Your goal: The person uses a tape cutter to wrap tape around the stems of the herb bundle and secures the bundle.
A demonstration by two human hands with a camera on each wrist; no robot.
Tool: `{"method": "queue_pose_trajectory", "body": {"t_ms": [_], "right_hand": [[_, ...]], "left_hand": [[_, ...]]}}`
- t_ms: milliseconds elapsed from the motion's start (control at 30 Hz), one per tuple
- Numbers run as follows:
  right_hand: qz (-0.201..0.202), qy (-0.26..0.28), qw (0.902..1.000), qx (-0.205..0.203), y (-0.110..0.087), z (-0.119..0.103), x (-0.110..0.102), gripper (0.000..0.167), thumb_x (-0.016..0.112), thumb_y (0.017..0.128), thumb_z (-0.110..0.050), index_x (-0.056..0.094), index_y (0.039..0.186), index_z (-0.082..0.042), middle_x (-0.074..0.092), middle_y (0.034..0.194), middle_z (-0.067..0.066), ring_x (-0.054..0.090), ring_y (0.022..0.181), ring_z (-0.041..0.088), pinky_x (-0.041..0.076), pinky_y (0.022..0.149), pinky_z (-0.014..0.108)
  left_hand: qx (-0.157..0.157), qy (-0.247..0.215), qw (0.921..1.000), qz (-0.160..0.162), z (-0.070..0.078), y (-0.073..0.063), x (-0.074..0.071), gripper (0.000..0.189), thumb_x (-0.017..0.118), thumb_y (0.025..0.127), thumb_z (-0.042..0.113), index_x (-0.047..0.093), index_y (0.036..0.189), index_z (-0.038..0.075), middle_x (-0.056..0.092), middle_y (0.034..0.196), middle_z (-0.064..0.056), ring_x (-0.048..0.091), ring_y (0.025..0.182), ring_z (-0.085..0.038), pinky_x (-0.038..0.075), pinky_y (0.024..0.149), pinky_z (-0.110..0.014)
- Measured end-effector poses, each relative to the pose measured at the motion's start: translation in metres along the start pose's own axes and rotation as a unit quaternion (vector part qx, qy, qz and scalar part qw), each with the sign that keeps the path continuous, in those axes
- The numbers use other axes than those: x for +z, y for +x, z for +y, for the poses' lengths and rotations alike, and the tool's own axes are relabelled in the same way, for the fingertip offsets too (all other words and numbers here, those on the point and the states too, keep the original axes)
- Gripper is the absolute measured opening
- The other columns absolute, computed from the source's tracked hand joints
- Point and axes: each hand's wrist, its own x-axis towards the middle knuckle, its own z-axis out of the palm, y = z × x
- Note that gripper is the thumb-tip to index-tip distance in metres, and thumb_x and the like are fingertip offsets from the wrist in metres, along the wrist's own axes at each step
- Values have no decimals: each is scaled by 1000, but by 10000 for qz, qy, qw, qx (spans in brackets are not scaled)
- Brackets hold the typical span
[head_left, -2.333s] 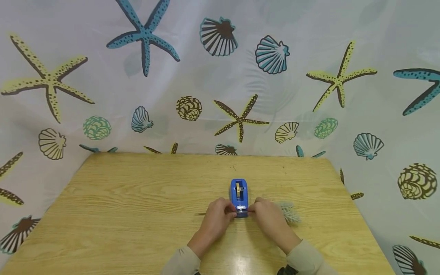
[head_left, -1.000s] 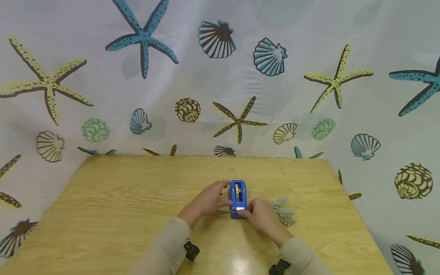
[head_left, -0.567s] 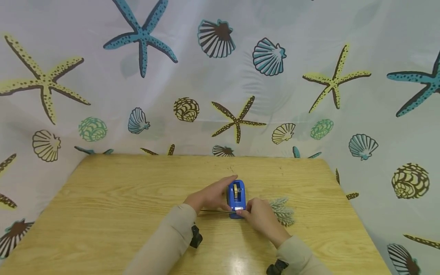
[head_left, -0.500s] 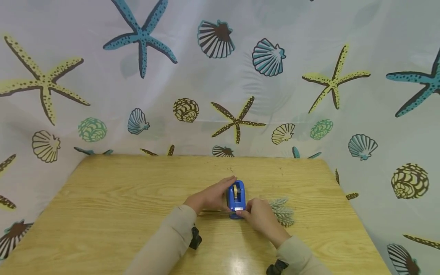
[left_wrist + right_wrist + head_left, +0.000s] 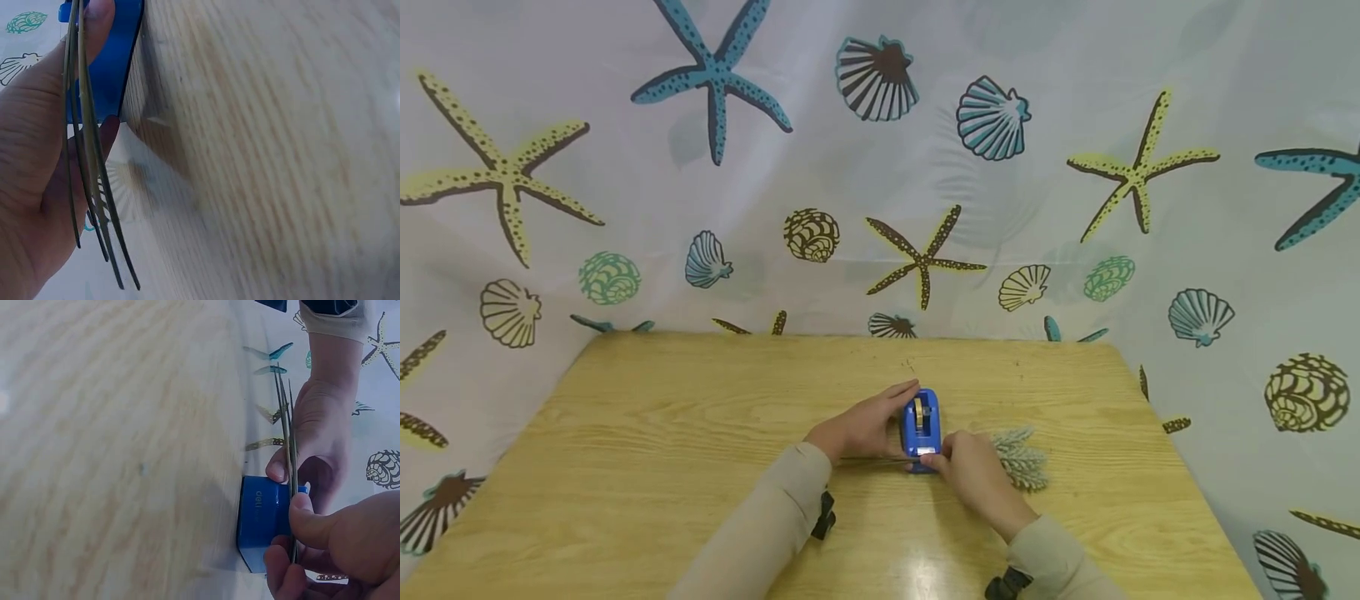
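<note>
A blue tape dispenser [image 5: 927,430] with a roll of tape stands on the table. My left hand [image 5: 863,428] holds it from the left side, fingers toward its far end and thumb at its near end. My right hand [image 5: 979,475] pinches a bundle of thin stems between thumb and fingers at the dispenser's near end. Pale green leafy sprigs [image 5: 1024,460] spread out to the right of that hand. The bare stems [image 5: 94,150] run leftward past my left thumb, loosely fanned at their ends. In the right wrist view, the stems [image 5: 286,425] cross in front of the dispenser [image 5: 259,515].
The wooden table [image 5: 700,400] extends around both hands. A white curtain [image 5: 820,167] printed with starfish and shells hangs behind it and along both sides. Black straps [image 5: 1009,582] sit at the wrists over beige sleeves [image 5: 760,525].
My left hand has moved from the stems at the dispenser's near end to grip its left side. My right hand has shifted slightly left with the stems, its thumb now over the near end.
</note>
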Motion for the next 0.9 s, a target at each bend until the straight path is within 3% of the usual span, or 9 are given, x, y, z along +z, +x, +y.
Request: {"method": "queue_pose_trajectory", "body": {"t_ms": [133, 467, 667, 733, 800, 900], "right_hand": [[78, 67, 9999, -40, -3, 2, 5, 31, 70, 93, -31, 71, 76, -6, 57, 57, -3, 44, 50, 9, 37, 46, 23], [112, -79, 9998, -107, -8, 20, 15, 30, 73, 90, -33, 69, 71, -10, 60, 60, -5, 47, 53, 8, 38, 48, 24], [-49, -47, 9999, -108, -10, 21, 9, 28, 74, 90, -34, 72, 73, -11, 62, 61, -5, 50, 52, 8, 41, 48, 24], [-48, -61, 9999, -143, -12, 20, 6, 28, 73, 90, -35, 73, 74, -12, 64, 63, -6, 51, 53, 7, 42, 49, 23], [-34, -92, 9997, -231, -14, 20, 2, 27, 72, 91, -36, 74, 76, -14, 66, 65, -7, 52, 54, 6, 43, 50, 23], [-24, -164, 9993, -324, -17, 19, -5, 28, 70, 92, -38, 74, 77, -15, 67, 67, -8, 53, 55, 6, 44, 51, 23]], "left_hand": [[2, -70, 10000, -2, 0, -3, 0, 114, 86, 77, 38, 14, 160, 8, 12, 169, -9, 18, 154, -29, 27, 122, -44], [-362, -324, 9988, -31, 4, -6, 3, 121, 88, 72, 41, 10, 162, 17, 6, 170, 0, 15, 155, -25, 25, 123, -43], [-680, -382, 9968, -183, 19, -10, 0, 122, 87, 75, 35, 3, 162, 20, -4, 170, 5, 11, 155, -25, 23, 123, -43], [-750, -231, 9969, -19, 27, -17, -1, 119, 85, 78, 33, 1, 162, 20, -4, 170, 3, 14, 155, -26, 26, 122, -43], [-658, 178, 9969, 386, 35, -27, 1, 110, 82, 82, 34, 9, 161, 14, 8, 169, -4, 24, 152, -29, 31, 120, -44], [-331, 864, 9898, 1080, 47, -43, 11, 77, 76, 89, 36, 41, 151, 6, 43, 154, -10, 50, 137, -28, 45, 110, -42]]}}
